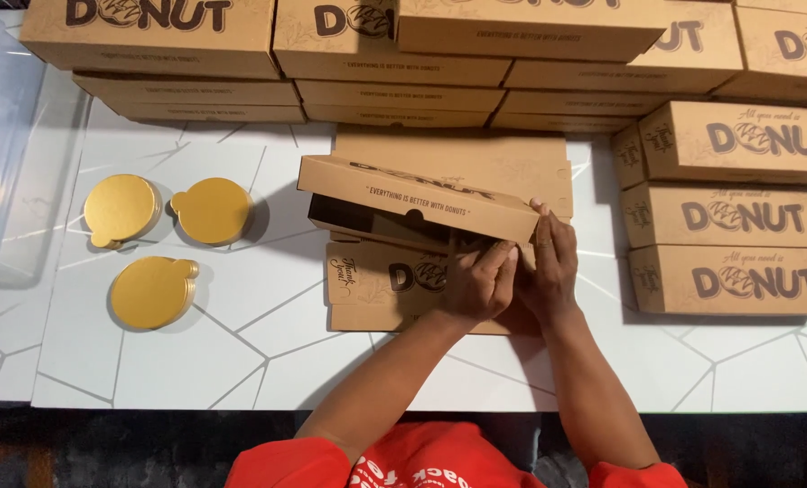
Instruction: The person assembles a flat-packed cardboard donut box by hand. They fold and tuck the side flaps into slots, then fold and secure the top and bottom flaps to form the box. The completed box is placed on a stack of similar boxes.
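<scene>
A brown cardboard box (403, 199) with its lid half raised is tilted above a flat, unfolded box blank (367, 276) on the white table. My left hand (477, 285) grips the box's near right corner from below. My right hand (552, 262) holds the same corner from the right, fingertips on the lid's edge. The dark inside of the box shows under the lid. Another flat blank (475, 158) lies behind it.
Stacks of closed brown boxes (728, 208) stand at the right and along the back (349, 63). Three piles of round gold cake boards (150, 289) lie at the left. A clear plastic bin (1, 136) sits at the far left. The table edge (241, 407) is close to me.
</scene>
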